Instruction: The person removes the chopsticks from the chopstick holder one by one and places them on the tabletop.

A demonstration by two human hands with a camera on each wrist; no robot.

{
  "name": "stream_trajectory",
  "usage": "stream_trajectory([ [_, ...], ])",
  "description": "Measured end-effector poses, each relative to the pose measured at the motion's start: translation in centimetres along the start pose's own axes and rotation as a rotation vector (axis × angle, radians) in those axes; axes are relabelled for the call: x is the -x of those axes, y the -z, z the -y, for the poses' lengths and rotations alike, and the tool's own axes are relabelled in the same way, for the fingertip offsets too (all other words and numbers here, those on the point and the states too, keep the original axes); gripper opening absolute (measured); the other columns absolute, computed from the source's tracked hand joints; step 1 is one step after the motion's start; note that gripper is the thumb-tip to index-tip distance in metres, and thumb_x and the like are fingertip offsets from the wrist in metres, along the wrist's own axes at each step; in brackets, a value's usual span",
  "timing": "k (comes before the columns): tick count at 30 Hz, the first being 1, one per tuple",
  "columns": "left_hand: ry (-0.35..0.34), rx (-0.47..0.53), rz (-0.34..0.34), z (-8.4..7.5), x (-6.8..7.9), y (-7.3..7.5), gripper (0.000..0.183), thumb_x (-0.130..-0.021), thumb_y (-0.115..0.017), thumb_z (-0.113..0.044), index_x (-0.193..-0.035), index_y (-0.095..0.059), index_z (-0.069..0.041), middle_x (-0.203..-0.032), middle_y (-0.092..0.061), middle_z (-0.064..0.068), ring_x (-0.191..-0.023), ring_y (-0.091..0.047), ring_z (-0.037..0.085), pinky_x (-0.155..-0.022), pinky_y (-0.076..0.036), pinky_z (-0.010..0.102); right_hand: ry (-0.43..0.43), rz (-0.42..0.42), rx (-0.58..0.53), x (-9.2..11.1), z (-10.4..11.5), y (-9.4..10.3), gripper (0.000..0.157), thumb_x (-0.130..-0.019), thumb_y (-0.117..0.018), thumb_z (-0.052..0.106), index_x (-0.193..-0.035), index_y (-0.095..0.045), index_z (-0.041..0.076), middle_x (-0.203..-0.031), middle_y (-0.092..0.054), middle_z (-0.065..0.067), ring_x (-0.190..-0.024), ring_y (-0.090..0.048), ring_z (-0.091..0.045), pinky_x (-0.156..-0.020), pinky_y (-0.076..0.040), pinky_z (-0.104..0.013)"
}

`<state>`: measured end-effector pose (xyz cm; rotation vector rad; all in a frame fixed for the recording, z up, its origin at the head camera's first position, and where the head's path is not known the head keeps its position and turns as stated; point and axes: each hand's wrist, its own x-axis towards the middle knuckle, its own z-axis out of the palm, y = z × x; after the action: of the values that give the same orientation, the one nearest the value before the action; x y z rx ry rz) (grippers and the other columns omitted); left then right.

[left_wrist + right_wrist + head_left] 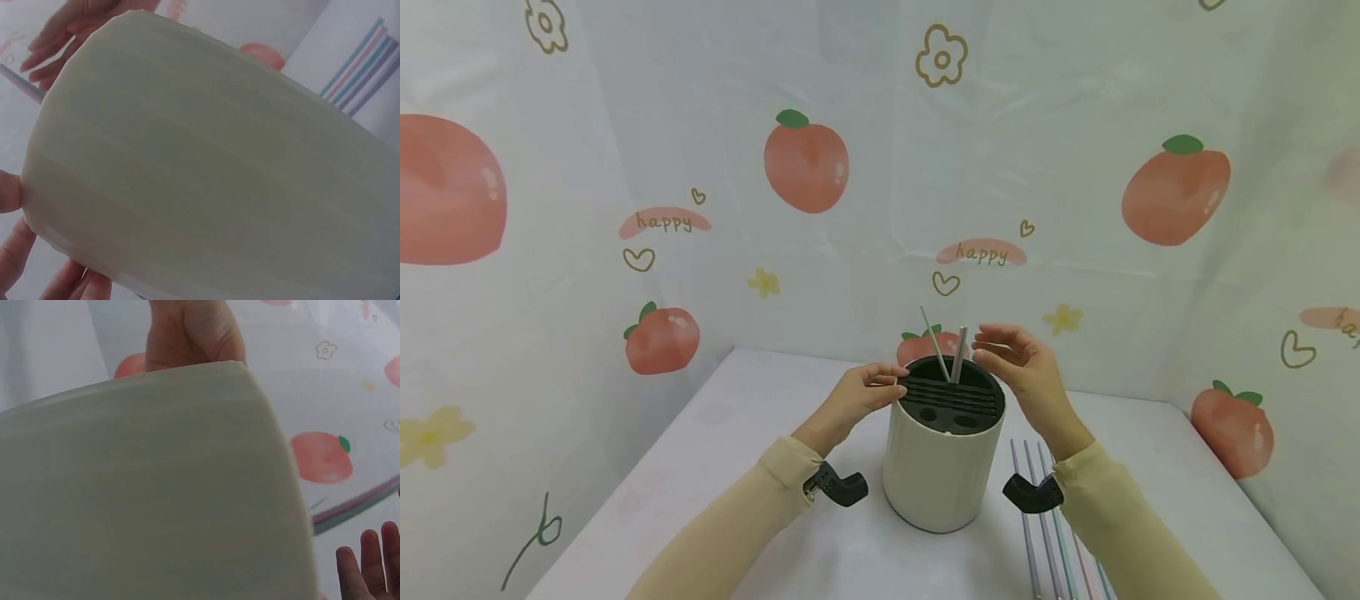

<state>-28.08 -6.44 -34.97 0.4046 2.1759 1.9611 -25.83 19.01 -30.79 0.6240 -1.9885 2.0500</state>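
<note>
A round cream holder (940,475) stands upright on the table, its black insert (946,422) marked with slots and round holes. Two slender chopstick-like sticks lean in its rear opening: a pale green one (935,342) and a greyish one (959,354). At the left rim my left hand (853,400) holds the holder's edge, thumb in front and fingers behind. My right hand (1033,379) hovers by the rim on the right, fingers extended beside the sticks and nothing between them. Much of each wrist view is filled by the holder's smooth wall (200,162).
Several slim coloured sticks (1026,533) lie side by side on the white table (805,533) to the right of the holder, partly under my right forearm. A hanging cloth (865,250) printed with peaches closes off the back and sides.
</note>
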Motion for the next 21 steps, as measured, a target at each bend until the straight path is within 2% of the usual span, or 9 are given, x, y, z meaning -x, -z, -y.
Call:
stream_trajectory([
  [6, 0.001, 0.008, -0.004, 0.0, -0.1, 0.0, 0.032, -0.090, -0.065, -0.012, -0.122, -0.064, -0.007, -0.131, -0.052, 0.016, -0.123, -0.051, 0.027, -0.101, -0.049, 0.037, -0.063, 0.015, 0.122, -0.8, -0.8, -1.0, 0.024, -0.087, -0.071, 0.004, -0.109, -0.064, 0.009, -0.099, -0.067, 0.012, -0.101, -0.064, -0.006, -0.087, -0.053, -0.019],
  [11, -0.004, 0.003, 0.000, 0.0, -0.1, 0.1, 0.032, -0.090, -0.066, -0.012, -0.122, -0.064, -0.007, -0.131, -0.052, 0.016, -0.124, -0.049, 0.028, -0.102, -0.048, 0.037, -0.105, 0.021, 0.204, -1.0, -1.2, -1.1, 0.026, -0.087, -0.071, 0.006, -0.110, -0.061, -0.002, -0.095, -0.065, 0.013, -0.096, -0.064, -0.002, -0.083, -0.052, -0.018],
  [21, 0.001, 0.000, -0.001, 0.2, -0.1, 0.1, 0.032, -0.090, -0.065, -0.013, -0.122, -0.064, -0.008, -0.132, -0.051, 0.016, -0.125, -0.049, 0.028, -0.102, -0.048, 0.038, -0.105, 0.035, 0.232, -1.2, -0.8, -0.8, 0.028, -0.089, -0.069, 0.008, -0.110, -0.058, -0.006, -0.098, -0.062, 0.008, -0.094, -0.064, -0.001, -0.083, -0.053, -0.018],
])
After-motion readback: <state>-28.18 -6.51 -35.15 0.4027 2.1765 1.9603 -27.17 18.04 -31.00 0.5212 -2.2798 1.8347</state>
